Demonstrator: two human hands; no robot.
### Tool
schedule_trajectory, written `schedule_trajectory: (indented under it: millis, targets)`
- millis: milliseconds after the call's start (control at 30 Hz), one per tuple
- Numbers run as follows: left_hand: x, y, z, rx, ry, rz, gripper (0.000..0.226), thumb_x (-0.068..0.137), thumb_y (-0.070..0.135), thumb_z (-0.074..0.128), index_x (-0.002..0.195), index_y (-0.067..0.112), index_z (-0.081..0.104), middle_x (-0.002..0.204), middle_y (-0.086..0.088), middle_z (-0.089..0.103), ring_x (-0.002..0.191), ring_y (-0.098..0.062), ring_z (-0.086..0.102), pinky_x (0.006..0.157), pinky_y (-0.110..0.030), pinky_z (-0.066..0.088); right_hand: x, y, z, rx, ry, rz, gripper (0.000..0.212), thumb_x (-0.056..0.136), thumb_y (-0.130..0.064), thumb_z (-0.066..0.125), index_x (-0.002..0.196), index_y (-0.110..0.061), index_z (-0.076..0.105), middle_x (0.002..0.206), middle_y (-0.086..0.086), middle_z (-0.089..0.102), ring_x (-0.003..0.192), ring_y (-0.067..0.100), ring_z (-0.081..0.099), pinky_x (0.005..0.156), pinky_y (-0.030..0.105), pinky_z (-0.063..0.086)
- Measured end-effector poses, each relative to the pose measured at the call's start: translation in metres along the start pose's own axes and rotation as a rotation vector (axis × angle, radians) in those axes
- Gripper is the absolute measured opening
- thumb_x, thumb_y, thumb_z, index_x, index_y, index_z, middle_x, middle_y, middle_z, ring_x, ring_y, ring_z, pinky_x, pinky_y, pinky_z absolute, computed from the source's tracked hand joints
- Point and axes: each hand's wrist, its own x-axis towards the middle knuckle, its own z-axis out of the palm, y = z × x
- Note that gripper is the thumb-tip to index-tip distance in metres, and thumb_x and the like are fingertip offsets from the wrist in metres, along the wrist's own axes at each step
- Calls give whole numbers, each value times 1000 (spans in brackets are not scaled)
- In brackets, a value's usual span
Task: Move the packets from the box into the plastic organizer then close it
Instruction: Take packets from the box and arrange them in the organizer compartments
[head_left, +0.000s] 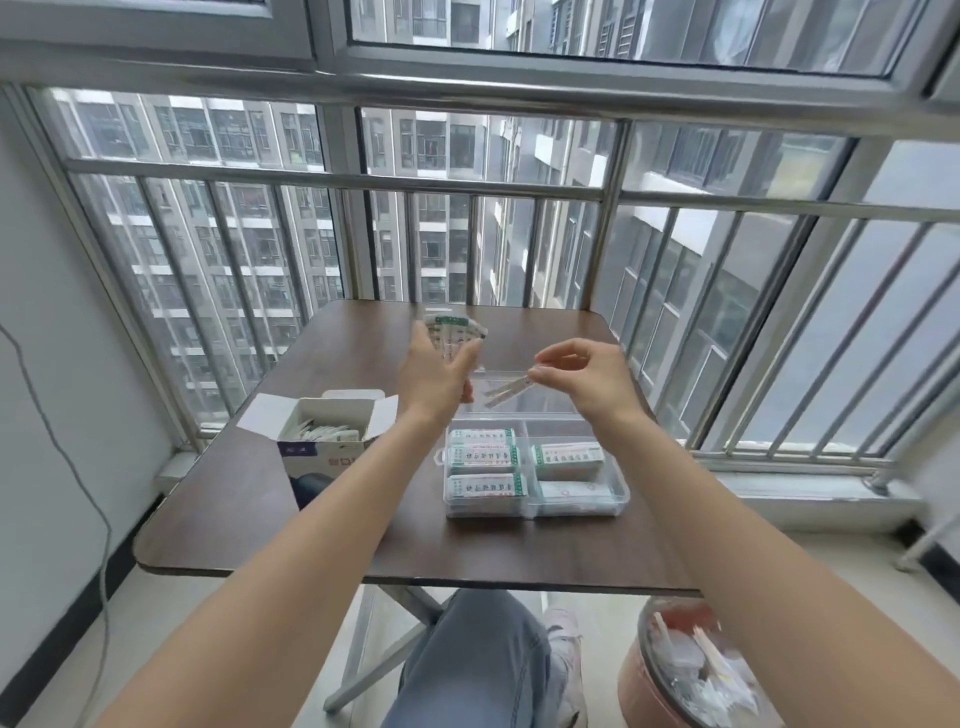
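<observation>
Overhead, seen from the head camera: dark wood-grain table set against a barred window railing. Near the left of the tabletop, white cardboard box, flaps open, more packets inside. Just right of it, clear plastic organizer, lid tipped back and lying open behind the compartments. Left column filled with three stacks of packets; right column with two stacks in the nearer compartments, contents of the farthest compartment not readable through blur. On the floor at lower right, pink bin with scraps inside.

Left hand raised above the table behind the box, fingers and thumb curled around a fanned bunch of packets, held upright. Right hand raised above the open lid, thumb and forefinger pinched on the end of a slim packet pair, remaining fingers loosely curled. Both hands well clear of the tabletop, near each other but apart.
</observation>
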Motion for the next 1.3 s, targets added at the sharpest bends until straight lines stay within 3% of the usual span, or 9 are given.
schedule_trajectory:
  millis: [167, 367, 500, 667, 833, 967, 1100, 1233, 1300]
  targets:
    - [-6, -3, 15, 77, -113, 37, 65, 65, 42, 82, 114, 15, 47, 95, -3, 63, 65, -14, 57, 52, -25, 47, 2, 13, -15, 79, 70, 79, 12, 72, -6, 79, 73, -13, 69, 77, 7, 71, 74, 17, 68, 71, 22, 54]
    - [-11, -6, 24, 79, -192, 3, 52, 68, 17, 83, 106, 18, 48, 96, -3, 61, 70, -15, 57, 48, -24, 46, -2, 19, -25, 136, 30, 136, 8, 75, -6, 76, 77, -8, 69, 73, 7, 69, 63, 12, 64, 61, 18, 52]
    - [-14, -9, 25, -34, -212, -63, 44, 72, 7, 79, 106, 8, 51, 93, -12, 61, 56, -14, 51, 42, -22, 42, -3, 23, -28, 119, 39, 146, 7, 77, -9, 76, 80, -8, 70, 69, 3, 68, 56, 7, 60, 51, 13, 44]
    - [-17, -14, 23, -138, -169, -132, 39, 72, 7, 79, 102, 6, 54, 81, -9, 61, 49, -12, 46, 39, -21, 40, -3, 31, -23, 76, 3, 118, 8, 76, -14, 77, 76, -16, 69, 77, 3, 70, 72, 11, 63, 70, 19, 47]
    - [-10, -24, 25, -1, -48, -114, 38, 74, 17, 79, 100, 10, 53, 86, -10, 64, 48, -15, 51, 42, -26, 42, 2, 33, -12, 37, -81, 123, 11, 80, -6, 72, 75, -14, 67, 73, 8, 68, 61, 14, 61, 59, 18, 46]
    - [-5, -28, 23, 250, -1, -41, 40, 78, 31, 76, 102, 14, 48, 97, -4, 63, 75, -28, 63, 60, -35, 53, 14, 40, 0, -123, -23, 93, 7, 81, -7, 72, 82, -13, 70, 80, 11, 71, 59, 11, 63, 57, 14, 49]
    - [-7, -35, 24, 353, 9, -39, 39, 81, 27, 73, 106, 11, 48, 104, -6, 63, 88, -29, 62, 68, -33, 49, 18, 48, 16, -242, -61, 92, 6, 82, -6, 70, 87, -9, 71, 78, 8, 70, 58, 11, 61, 61, 14, 52]
    - [-2, -42, 23, 348, 5, -31, 38, 82, 26, 72, 104, 10, 45, 106, -8, 62, 89, -29, 60, 67, -31, 44, 24, 53, 38, -370, -112, 74, 7, 83, -12, 69, 81, -18, 67, 90, 10, 71, 78, 19, 66, 75, 33, 55]
    - [2, -45, 23, 325, 0, -14, 38, 81, 24, 73, 96, 12, 40, 102, -11, 62, 81, -34, 61, 65, -36, 50, 27, 54, 46, -470, -152, 65, 9, 83, -15, 69, 78, -22, 66, 92, 6, 71, 87, 21, 66, 81, 38, 54]
